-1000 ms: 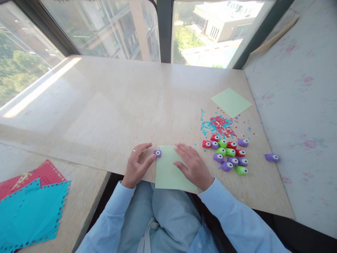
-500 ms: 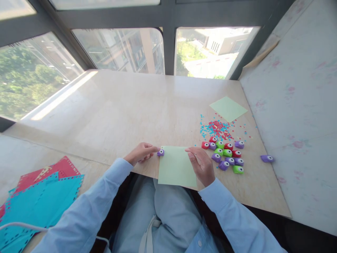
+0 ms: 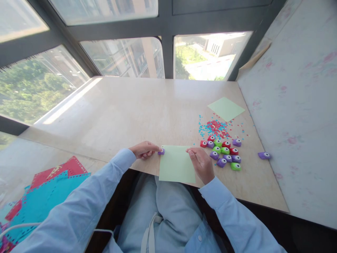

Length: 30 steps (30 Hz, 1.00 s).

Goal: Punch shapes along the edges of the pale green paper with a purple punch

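A pale green paper square [image 3: 177, 163] lies at the table's near edge, overhanging it. A small purple punch [image 3: 161, 151] sits at the paper's upper left corner. My left hand [image 3: 144, 149] presses its fingertips on that punch. My right hand [image 3: 200, 162] pinches the paper's right edge near the upper corner.
A cluster of several red, green and purple punches [image 3: 222, 153] lies to the right, with one purple punch [image 3: 263, 155] apart. Red and blue paper confetti [image 3: 216, 127] and a second green sheet [image 3: 225, 108] lie beyond. Punched red and teal sheets [image 3: 44, 196] rest at lower left.
My left hand turned over and pressed down on the purple punch. My right hand went from flat on the paper to pinching its right edge. The view tilted upward.
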Tool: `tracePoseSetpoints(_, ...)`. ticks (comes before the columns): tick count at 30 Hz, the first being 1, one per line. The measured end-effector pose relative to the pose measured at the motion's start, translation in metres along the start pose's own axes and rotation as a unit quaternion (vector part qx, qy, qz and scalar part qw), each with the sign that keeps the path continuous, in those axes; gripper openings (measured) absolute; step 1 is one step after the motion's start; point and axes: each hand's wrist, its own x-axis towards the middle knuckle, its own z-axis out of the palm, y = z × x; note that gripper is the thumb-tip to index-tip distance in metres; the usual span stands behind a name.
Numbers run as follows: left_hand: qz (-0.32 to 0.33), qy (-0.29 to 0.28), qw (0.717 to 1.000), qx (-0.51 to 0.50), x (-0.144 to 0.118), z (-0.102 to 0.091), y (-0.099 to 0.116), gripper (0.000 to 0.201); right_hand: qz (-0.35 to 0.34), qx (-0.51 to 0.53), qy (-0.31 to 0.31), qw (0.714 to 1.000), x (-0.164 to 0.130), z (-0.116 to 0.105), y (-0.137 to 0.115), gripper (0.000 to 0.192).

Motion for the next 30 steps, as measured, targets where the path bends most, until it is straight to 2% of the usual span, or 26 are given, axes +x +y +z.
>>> tracePoseSetpoints(7, -0.008, 0.019, 0.999, 0.044, 0.01, 0.003, -0.004, 0.042, 0.023, 0.013, -0.006, 1.0, -0.001, 0.0, 0.001, 0.024)
tracePoseSetpoints(14, -0.085, 0.038, 0.996, -0.016, 0.013, 0.002, 0.005, 0.043, 0.059, 0.049, -0.012, 0.997, -0.002, 0.0, -0.001, 0.026)
tracePoseSetpoints(23, -0.13, 0.058, 0.98, -0.142, 0.008, 0.015, 0.006, 0.047, 0.088, 0.078, -0.022, 0.993, -0.004, 0.0, -0.001, 0.027)
tracePoseSetpoints(30, -0.133, 0.099, 0.974, -0.153, 0.003, 0.02, 0.009, 0.047, 0.106, 0.087, -0.03, 0.99, -0.006, -0.001, 0.0, 0.028)
